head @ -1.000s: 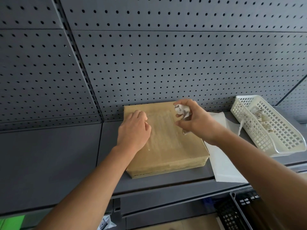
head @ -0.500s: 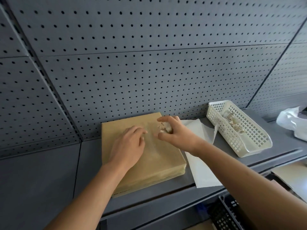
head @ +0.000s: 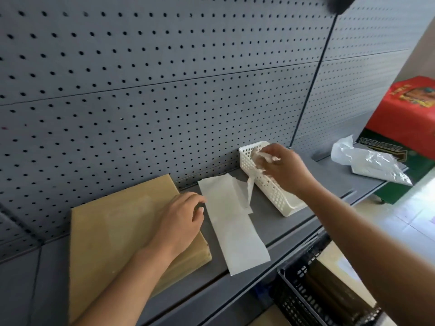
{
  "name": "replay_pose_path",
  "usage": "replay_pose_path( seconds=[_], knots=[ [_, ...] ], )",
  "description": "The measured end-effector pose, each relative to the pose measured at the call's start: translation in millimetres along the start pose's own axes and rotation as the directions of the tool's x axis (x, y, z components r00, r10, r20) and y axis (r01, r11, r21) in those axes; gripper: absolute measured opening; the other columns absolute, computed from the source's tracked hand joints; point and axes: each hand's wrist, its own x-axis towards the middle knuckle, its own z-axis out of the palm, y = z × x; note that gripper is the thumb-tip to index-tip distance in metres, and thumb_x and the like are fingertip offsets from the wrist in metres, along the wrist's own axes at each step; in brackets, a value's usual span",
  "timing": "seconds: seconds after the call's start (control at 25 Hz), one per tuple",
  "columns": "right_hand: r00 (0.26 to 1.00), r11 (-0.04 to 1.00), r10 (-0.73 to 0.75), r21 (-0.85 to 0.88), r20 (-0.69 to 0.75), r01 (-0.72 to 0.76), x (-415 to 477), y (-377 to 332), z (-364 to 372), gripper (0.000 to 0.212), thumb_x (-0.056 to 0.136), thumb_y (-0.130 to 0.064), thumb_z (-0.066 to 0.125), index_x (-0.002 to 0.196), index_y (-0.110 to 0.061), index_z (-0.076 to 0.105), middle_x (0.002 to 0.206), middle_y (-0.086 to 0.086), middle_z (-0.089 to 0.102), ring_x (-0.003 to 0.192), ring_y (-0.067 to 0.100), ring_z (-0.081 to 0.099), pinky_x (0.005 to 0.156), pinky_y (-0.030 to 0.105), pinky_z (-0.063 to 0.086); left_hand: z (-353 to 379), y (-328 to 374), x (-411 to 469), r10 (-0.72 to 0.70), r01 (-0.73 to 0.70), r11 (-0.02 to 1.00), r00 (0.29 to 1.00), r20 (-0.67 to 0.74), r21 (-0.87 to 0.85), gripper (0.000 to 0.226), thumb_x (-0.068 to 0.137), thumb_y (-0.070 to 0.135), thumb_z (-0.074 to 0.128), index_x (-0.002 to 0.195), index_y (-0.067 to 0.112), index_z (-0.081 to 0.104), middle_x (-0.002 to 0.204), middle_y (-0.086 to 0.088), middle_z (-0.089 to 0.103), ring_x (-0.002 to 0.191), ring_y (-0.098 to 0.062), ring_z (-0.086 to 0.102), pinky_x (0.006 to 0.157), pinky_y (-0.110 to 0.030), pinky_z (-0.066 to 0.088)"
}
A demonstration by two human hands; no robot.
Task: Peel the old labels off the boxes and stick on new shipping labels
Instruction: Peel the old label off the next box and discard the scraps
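Observation:
A flat brown cardboard box [head: 113, 231] lies on the grey shelf [head: 277, 222], its top bare with faint label residue. My left hand [head: 181, 222] rests on the box's right edge, fingers loosely curled over it. My right hand [head: 280, 168] is over the white perforated basket [head: 266, 184] and pinches a crumpled scrap of peeled label [head: 261, 157]. A white label sheet [head: 235, 229] lies flat on the shelf between box and basket.
The grey pegboard wall [head: 164, 90] stands right behind the shelf. A crumpled clear plastic bag [head: 369, 161] lies at the shelf's right end, with a red carton [head: 409, 109] beyond it. A dark wire crate [head: 313, 292] sits below the shelf edge.
My right hand has carried the crumpled label scrap from above the box rightward to over the basket. My left hand slid to the box's right edge. The view swung right.

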Motion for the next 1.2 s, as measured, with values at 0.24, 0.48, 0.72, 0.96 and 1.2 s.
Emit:
replay_pose_path(
  seconds=[0.24, 0.48, 0.72, 0.96, 1.2],
  knots=[
    [0.991, 0.933, -0.028, -0.36, -0.13, -0.02, 42, 61, -36, 0.024, 0.096, -0.015, 0.058, 0.117, -0.021, 0.069, 0.113, 0.008, 0.063, 0.095, 0.027, 0.063, 0.082, 0.042, 0.055, 28, 31, 23, 0.04, -0.038, 0.999, 0.995, 0.093, -0.027, 0.027, 0.1, 0.02, 0.052, 0.124, 0.023, 0.064, 0.125, 0.014, 0.061, 0.113, -0.005, 0.052, 0.095, -0.023, 0.042],
    [0.997, 0.849, 0.067, -0.528, 0.032, -0.04, 71, 91, -5, 0.047, 0.086, 0.004, 0.048, 0.125, -0.017, 0.063, 0.127, 0.007, 0.052, 0.108, 0.026, 0.057, 0.091, 0.037, 0.053, 41, 50, 34, 0.003, -0.014, 0.998, 0.986, 0.168, 0.061, 0.028, 0.103, 0.032, 0.045, 0.128, 0.034, 0.057, 0.129, 0.023, 0.054, 0.115, -0.001, 0.052, 0.085, -0.024, 0.047],
    [0.954, 0.698, 0.03, -0.689, 0.299, 0.193, 83, 106, 8, 0.013, 0.093, -0.029, 0.049, 0.099, -0.026, 0.061, 0.112, -0.003, 0.051, 0.098, 0.017, 0.054, 0.087, 0.035, 0.052, 52, 46, 41, -0.052, 0.032, 0.995, 0.978, 0.202, 0.097, 0.028, 0.103, 0.036, 0.043, 0.129, 0.036, 0.055, 0.132, 0.023, 0.054, 0.11, -0.002, 0.055, 0.079, -0.02, 0.042],
    [0.995, 0.738, -0.029, -0.669, 0.092, 0.083, 84, 115, 17, 0.02, 0.092, 0.0, 0.055, 0.094, -0.013, 0.07, 0.097, 0.001, 0.059, 0.09, 0.021, 0.057, 0.07, 0.031, 0.05, 56, 46, 45, -0.069, 0.05, 0.994, 0.976, 0.207, 0.099, 0.028, 0.104, 0.036, 0.044, 0.128, 0.035, 0.056, 0.132, 0.023, 0.054, 0.11, -0.003, 0.056, 0.078, -0.021, 0.041],
    [0.998, 0.771, 0.029, -0.637, 0.063, 0.018, 82, 101, 9, 0.032, 0.087, 0.0, 0.058, 0.113, -0.018, 0.062, 0.118, 0.009, 0.052, 0.08, 0.025, 0.061, 0.067, 0.038, 0.059, 56, 40, 46, -0.06, 0.045, 0.996, 0.977, 0.204, 0.077, 0.025, 0.102, 0.035, 0.046, 0.124, 0.035, 0.057, 0.128, 0.022, 0.057, 0.111, -0.004, 0.056, 0.085, -0.029, 0.05]
  ],
)
